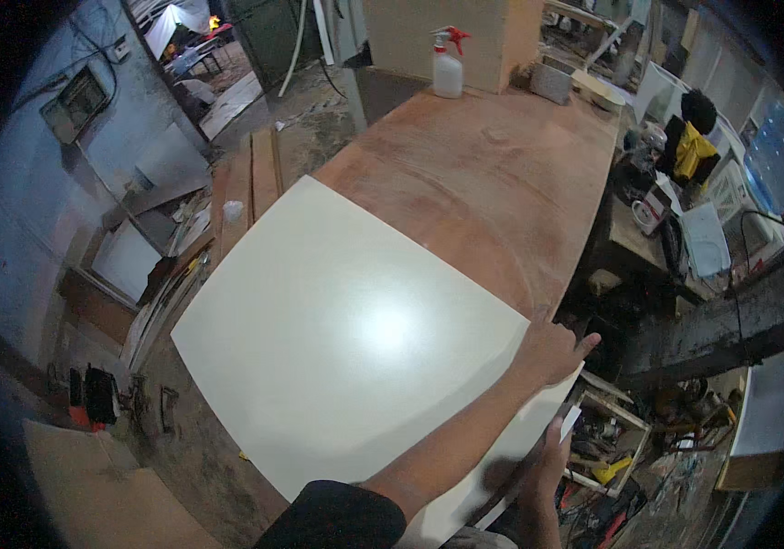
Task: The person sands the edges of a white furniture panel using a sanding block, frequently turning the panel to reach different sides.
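A large white panel point(346, 339) lies flat on a brown plywood worktop point(483, 183), with its near corner jutting past the worktop's edge. My left arm, in a black sleeve, reaches across the panel. My left hand point(552, 352) sits on the panel's right corner, fingers curled over the edge and thumb sticking out. My right hand point(546, 467) is lower, under the panel's near right edge, gripping it. A small white strip point(570, 423) shows just above its fingers.
A white spray bottle with a red trigger point(448, 64) stands at the worktop's far end beside a wooden box point(447, 41). Cluttered shelves, tools and a yellow cloth point(692, 151) fill the right side. Boards and scrap panels point(182, 265) lie on the floor at left.
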Tool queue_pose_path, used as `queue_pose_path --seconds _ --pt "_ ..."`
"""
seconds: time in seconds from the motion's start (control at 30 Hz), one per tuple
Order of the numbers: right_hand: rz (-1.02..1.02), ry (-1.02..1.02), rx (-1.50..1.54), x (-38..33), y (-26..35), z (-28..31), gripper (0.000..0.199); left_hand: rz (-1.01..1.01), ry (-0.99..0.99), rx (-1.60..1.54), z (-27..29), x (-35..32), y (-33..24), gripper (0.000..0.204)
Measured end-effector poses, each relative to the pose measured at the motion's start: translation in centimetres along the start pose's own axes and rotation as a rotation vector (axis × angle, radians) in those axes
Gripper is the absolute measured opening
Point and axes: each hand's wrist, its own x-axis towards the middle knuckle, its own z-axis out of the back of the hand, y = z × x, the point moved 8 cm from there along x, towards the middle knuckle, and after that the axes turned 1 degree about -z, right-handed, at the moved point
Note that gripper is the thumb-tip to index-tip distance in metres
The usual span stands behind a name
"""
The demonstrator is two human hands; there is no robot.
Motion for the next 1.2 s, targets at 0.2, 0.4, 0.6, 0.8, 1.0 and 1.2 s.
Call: queue_pose_path --seconds 0.2,0.4,0.6,0.8,1.0,1.2 --pt "0.077 0.042 -0.086 9.4 5.7 -2.1 0.07 -0.057 0.021 0.014 1.2 -0.1 -0.5 0.089" --pt "0.088 0.087 -0.1 5.8 1.1 -0.6 0.067 -0.033 -0.037 -0.025 0.2 0.5 0.4 0.091" --pt "0.022 0.081 0.024 4.1 -0.9 -0.6 0.067 -0.023 -0.07 -0.061 0.8 0.1 0.4 0.097" --pt "-0.052 0.093 -0.017 7.5 1.8 -1.4 0.069 -0.006 0.001 -0.026 1.0 0.2 0.1 0.098" --pt "0.05 0.071 -0.099 1.5 -2.7 1.0 0.075 0.013 -0.006 -0.041 0.3 0.6 0.2 0.097" --pt "-0.064 0.109 -0.06 7.4 2.2 -2.2 0.077 -0.01 0.093 -0.041 1.1 -0.9 0.5 0.096"
